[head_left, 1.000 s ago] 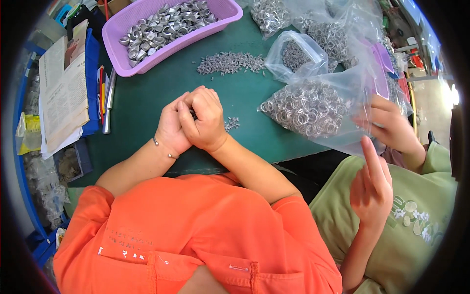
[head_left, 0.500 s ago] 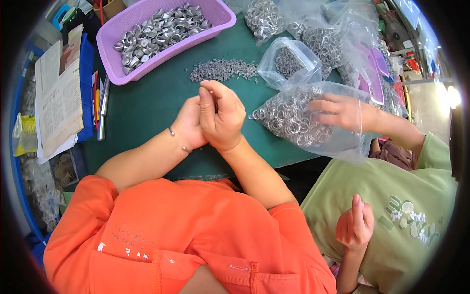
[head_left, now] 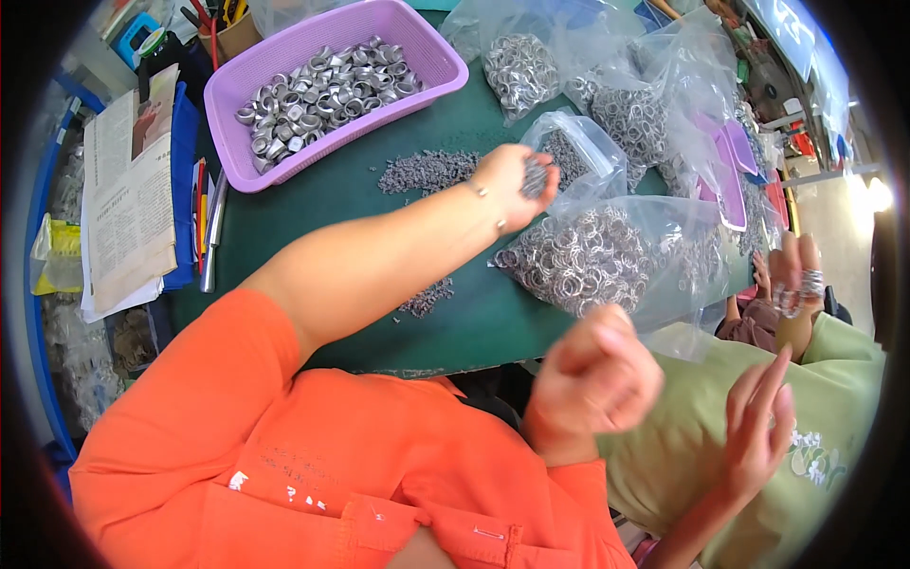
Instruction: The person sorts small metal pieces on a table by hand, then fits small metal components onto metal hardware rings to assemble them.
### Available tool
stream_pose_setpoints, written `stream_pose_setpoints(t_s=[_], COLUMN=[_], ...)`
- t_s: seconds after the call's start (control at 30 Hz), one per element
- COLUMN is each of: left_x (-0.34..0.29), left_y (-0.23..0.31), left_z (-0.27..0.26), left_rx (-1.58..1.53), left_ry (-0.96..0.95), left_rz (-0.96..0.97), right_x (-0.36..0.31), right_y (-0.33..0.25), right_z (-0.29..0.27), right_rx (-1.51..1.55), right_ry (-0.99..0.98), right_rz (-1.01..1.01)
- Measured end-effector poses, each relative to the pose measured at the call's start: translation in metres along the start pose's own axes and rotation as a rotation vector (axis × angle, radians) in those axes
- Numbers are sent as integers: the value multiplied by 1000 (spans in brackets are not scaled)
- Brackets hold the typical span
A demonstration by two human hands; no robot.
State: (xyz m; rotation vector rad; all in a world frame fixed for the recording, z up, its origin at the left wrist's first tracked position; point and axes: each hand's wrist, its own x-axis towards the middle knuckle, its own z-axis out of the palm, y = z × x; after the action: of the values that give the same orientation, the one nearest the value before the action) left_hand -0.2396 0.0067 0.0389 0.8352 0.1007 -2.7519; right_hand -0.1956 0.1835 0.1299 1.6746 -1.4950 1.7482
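My left hand reaches across the green table, cupped around a heap of small grey pieces. It is beside the mouth of a small clear bag holding similar grey pieces. My right hand is raised near the table's front edge; its fingers look curled but are smeared by motion. Whether it holds anything is hidden. Left of the bag lies a loose pile of grey pieces, partly behind my left hand. A smaller pile sits below my left forearm.
A purple basket of metal rings stands at the back left. Clear bags of rings lie to the right. A co-worker's hand has rings on its fingers; their other hand is near mine. Newspaper stands far left.
My hands were pressed together above the table; they have parted. The left moved right toward the small bag, the right toward me. The smaller pile shows. The co-worker's hand left the ring bag.
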Motion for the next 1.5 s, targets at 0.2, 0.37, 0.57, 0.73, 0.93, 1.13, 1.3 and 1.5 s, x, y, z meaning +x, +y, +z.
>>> stream_pose_setpoints(t_s=[0.2, 0.37, 0.57, 0.73, 0.93, 1.13, 1.3, 1.5], left_x=[29, 33, -13, -93, -56, -41, -37, -22], left_y=[-14, -4, -29, -62, -63, -55, -64, -57], left_z=[63, 56, 59, 77, 48, 27, 38, 54], left_rx=[266, 607, 944, 1223, 2188, 2154, 2189, 2074], left_ry=[-61, -186, 73, -844, -708, -801, -657, -518], left_rz=[43, 120, 524, 1322, 1121, 1291, 1230, 674], right_x=[38, 50, 50, 16, 9, -4, 5, 3], right_y=[-18, 17, 90, 102, 82, 79, 91, 96], right_z=[-48, -86, -82, -62, -83, -89, -82, -76], right_rx=[-442, -605, -1151, -1179, -701, -497, -836, -814], right_ry=[466, 125, -581, -360, -128, 49, -208, -232], right_rz=[-103, 572, 940, 574, 858, 1020, 905, 793])
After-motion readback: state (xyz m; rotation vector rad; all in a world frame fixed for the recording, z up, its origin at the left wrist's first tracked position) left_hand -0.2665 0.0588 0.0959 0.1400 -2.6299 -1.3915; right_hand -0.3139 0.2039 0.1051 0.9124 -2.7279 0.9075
